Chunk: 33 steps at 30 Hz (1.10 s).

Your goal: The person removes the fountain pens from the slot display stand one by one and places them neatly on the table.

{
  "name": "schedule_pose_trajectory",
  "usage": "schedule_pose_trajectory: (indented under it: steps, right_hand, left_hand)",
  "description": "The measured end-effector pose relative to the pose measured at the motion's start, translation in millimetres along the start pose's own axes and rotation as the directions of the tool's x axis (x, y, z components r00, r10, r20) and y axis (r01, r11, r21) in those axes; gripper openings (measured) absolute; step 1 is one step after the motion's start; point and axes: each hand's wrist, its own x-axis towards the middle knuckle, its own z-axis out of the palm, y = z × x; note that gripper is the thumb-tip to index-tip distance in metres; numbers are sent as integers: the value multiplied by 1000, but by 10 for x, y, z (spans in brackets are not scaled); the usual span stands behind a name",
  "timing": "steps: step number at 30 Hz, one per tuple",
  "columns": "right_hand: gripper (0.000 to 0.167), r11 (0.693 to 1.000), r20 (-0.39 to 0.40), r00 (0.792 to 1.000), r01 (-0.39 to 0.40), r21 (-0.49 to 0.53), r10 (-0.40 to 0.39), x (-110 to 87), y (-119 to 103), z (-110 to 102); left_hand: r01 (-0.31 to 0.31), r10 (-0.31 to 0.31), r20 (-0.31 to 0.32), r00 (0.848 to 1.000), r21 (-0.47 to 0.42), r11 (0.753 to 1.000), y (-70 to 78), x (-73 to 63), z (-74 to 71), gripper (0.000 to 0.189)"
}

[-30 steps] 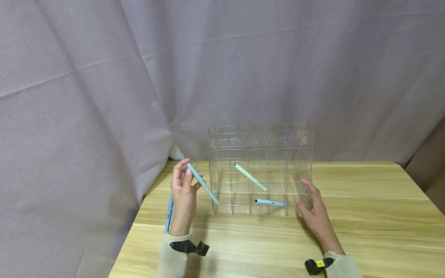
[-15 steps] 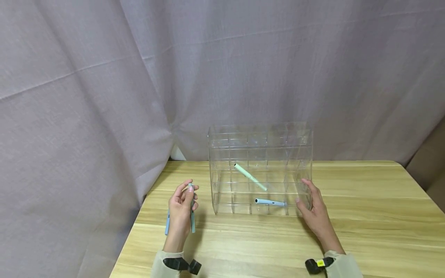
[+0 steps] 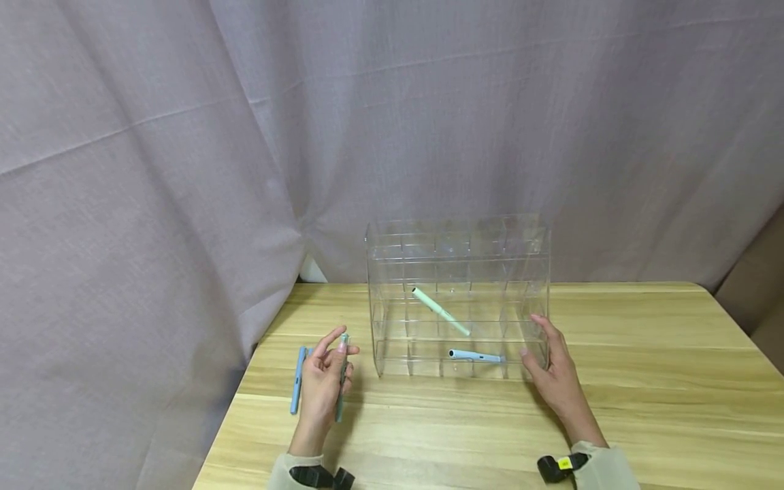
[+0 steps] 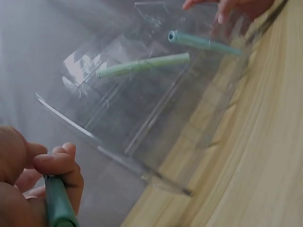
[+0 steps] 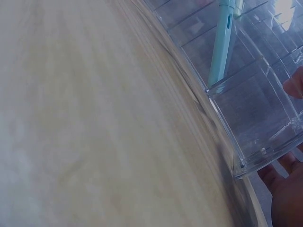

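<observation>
My left hand point(image 3: 323, 381) pinches a teal pen point(image 4: 60, 203) between thumb and fingers, left of a clear acrylic organizer point(image 3: 392, 272). The pen hangs steeply, its lower end point(image 3: 339, 412) pointing toward me. My right hand point(image 3: 556, 374) grips the organizer's right side wall, thumb at the front and fingers behind, as the right wrist view also shows. Inside the organizer, a pale green pen point(image 3: 441, 312) lies slanted across the middle compartments. A light blue pen point(image 3: 476, 356) lies nearly level in the bottom row, toward the right.
A blue pen point(image 3: 297, 381) lies on the wooden table point(image 3: 661, 381), left of my left hand and partly beside another pen hidden by the hand. Behind the organizer hangs a grey curtain point(image 3: 453, 136).
My left hand has drawn back from the organizer toward me, and the teal pen has swung from slanting right to hanging steeply. The right hand and the organizer have stayed put.
</observation>
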Motion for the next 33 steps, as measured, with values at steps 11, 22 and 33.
schedule_pose_trajectory:
  steps: [11,22,33]
  right_hand:
    - [73,1000,-4,1000,13,1,-13,21,3,-3]
    - [74,1000,5,1000,-5,-14,5,-1,-3,-10]
    - [74,1000,-7,1000,27,-5,-27,-10,13,0]
  left_hand:
    - [-44,56,-97,994,123,991,25,219,-395,47]
    - [27,29,-267,963,205,978,-9,409,-878,42]
    - [154,118,-376,919,616,772,-141,431,-1150,40]
